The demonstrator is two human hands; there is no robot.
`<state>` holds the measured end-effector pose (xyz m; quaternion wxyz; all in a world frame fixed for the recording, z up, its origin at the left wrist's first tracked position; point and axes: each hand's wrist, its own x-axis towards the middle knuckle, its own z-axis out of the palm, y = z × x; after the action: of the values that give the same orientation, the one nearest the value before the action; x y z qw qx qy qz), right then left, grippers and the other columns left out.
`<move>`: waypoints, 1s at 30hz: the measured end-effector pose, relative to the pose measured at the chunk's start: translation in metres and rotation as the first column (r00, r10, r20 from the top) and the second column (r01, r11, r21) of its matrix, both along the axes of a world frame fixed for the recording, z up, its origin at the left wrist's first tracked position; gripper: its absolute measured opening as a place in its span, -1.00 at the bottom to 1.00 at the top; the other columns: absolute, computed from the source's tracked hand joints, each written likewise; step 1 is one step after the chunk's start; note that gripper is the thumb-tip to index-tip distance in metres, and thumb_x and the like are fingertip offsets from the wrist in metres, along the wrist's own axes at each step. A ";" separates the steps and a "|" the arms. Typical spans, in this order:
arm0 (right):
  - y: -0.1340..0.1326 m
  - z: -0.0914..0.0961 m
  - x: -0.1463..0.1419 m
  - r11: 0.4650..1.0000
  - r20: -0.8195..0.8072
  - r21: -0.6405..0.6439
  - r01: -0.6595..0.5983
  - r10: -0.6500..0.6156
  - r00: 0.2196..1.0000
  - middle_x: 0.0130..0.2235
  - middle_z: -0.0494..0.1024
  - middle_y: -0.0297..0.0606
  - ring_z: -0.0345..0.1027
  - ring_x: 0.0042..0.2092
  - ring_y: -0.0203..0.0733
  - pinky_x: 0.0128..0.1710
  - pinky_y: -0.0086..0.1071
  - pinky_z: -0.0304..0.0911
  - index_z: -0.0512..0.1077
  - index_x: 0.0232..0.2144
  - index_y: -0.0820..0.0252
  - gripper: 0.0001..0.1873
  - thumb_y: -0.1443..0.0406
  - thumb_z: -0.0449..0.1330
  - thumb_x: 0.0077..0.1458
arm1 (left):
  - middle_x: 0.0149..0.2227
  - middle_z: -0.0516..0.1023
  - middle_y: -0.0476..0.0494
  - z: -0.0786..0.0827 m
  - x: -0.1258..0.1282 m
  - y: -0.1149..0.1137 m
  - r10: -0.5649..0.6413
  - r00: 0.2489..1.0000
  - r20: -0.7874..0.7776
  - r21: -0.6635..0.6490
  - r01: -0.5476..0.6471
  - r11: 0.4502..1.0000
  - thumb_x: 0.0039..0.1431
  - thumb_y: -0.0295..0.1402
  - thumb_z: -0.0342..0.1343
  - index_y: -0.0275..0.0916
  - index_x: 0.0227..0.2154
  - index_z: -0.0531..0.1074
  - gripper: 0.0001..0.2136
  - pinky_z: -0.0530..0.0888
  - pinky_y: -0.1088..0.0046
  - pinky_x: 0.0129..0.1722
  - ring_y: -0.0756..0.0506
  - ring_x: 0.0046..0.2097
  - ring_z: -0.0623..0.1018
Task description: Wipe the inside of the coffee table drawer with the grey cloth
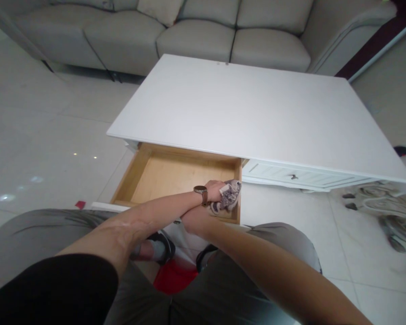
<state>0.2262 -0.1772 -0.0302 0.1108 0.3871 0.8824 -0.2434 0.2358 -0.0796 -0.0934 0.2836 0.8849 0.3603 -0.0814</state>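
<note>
My left hand (215, 190), with a watch (200, 193) on its wrist, is closed on a patterned grey-and-white cloth (230, 195). It presses the cloth into the front right corner of a pulled-out wooden drawer (176, 174), against the right side wall. My left forearm crosses over my right hand (194, 220), which is at the drawer's front edge, just under the left wrist. The right hand's fingers are hidden behind that wrist, so its grip does not show. The drawer's light wood bottom is bare apart from the cloth.
The drawer belongs to a white coffee table (250, 113); a second drawer (292, 176) at its right is closed. Behind stands a grey sofa (196, 43). A red scrap (80, 205) lies on the tiled floor at left. Beige fabric and chair-like legs (389, 212) are at right.
</note>
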 end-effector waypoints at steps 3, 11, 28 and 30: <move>0.000 0.016 0.008 0.999 0.019 -0.045 0.005 -0.004 1.000 0.00 0.61 -0.04 0.53 0.00 -0.08 -0.07 -0.26 0.45 0.47 0.04 0.27 -0.64 0.43 0.02 0.28 | -0.01 0.63 -0.16 -0.001 -0.032 0.029 0.086 0.996 -0.039 0.154 -0.079 0.985 0.23 -0.16 0.09 -0.05 0.11 0.44 -0.60 0.45 0.36 -0.05 -0.19 0.00 0.59; -0.005 0.019 0.014 0.998 0.000 -0.065 0.023 -0.023 1.000 -0.04 0.60 -0.02 0.52 -0.01 -0.11 -0.09 -0.26 0.43 0.42 0.08 0.26 -0.64 0.41 -0.03 0.33 | 0.27 0.29 -0.44 0.000 -0.200 0.082 0.504 0.721 -0.476 0.392 -0.339 0.855 0.29 -0.37 0.00 -0.09 0.34 0.17 -0.45 0.44 0.06 0.06 -0.41 0.22 0.38; 0.003 0.023 0.006 0.994 0.016 -0.088 0.071 -0.070 0.997 0.13 0.54 -0.01 0.41 0.15 -0.06 0.17 -0.29 0.30 0.42 0.20 0.28 -0.54 0.40 -0.06 0.35 | 0.06 0.48 -0.49 -0.003 0.047 0.045 0.137 0.983 -0.120 0.283 -0.099 0.954 0.35 -0.48 -0.15 -0.42 0.13 0.40 -0.62 0.48 0.32 -0.12 -0.20 -0.06 0.59; 0.004 0.022 0.005 0.991 0.013 -0.094 0.095 -0.095 0.995 0.17 0.51 -0.04 0.35 0.22 -0.08 0.20 -0.32 0.26 0.41 0.22 0.25 -0.54 0.37 -0.07 0.38 | 0.05 0.48 -0.52 -0.005 0.054 0.041 0.099 0.991 -0.089 0.286 -0.070 0.956 0.34 -0.52 -0.15 -0.44 0.07 0.45 -0.63 0.47 0.31 -0.14 -0.21 -0.07 0.59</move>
<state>0.2316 -0.1734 -0.0086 0.1208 0.4239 0.8501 -0.2881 0.2899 -0.0382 -0.0985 0.1389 0.8947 0.4200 -0.0624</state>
